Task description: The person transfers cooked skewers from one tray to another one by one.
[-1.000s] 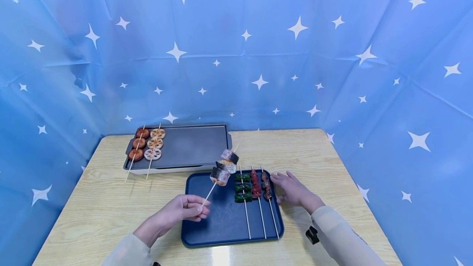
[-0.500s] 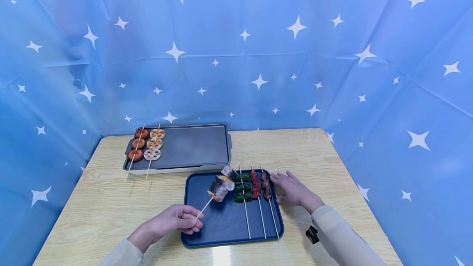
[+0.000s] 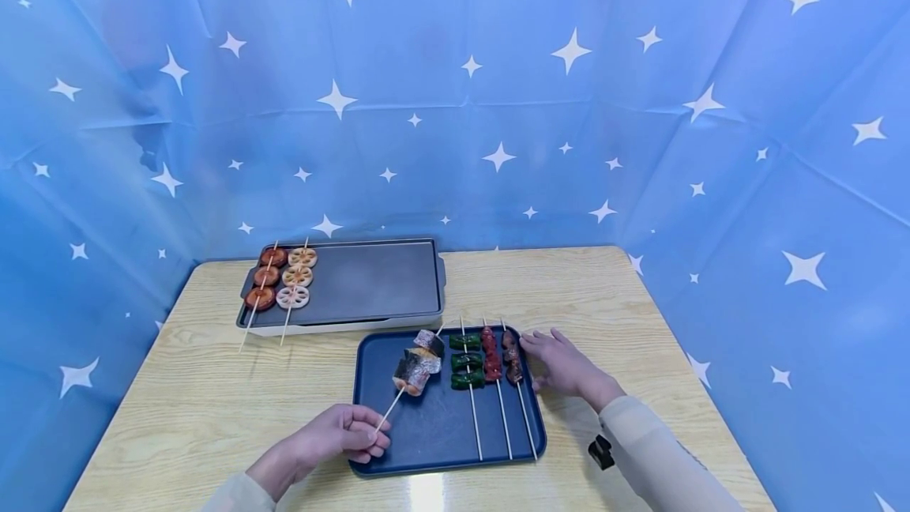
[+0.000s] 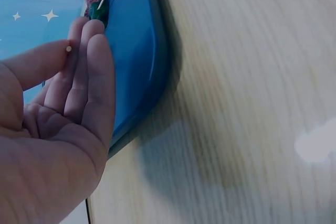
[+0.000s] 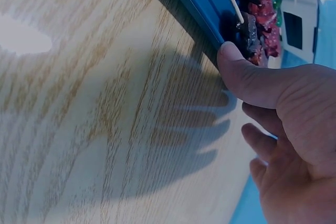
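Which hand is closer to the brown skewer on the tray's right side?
Right. The right hand is just beside that brown skewer; the left hand is at the tray's left edge.

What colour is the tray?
Dark blue; the tray shows best in the head view.

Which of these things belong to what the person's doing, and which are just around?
Likely involved:
held skewer, pinched by left hand
blue tray
its three skewers
griddle
its two skewers

Just around:
starry curtain
wooden table
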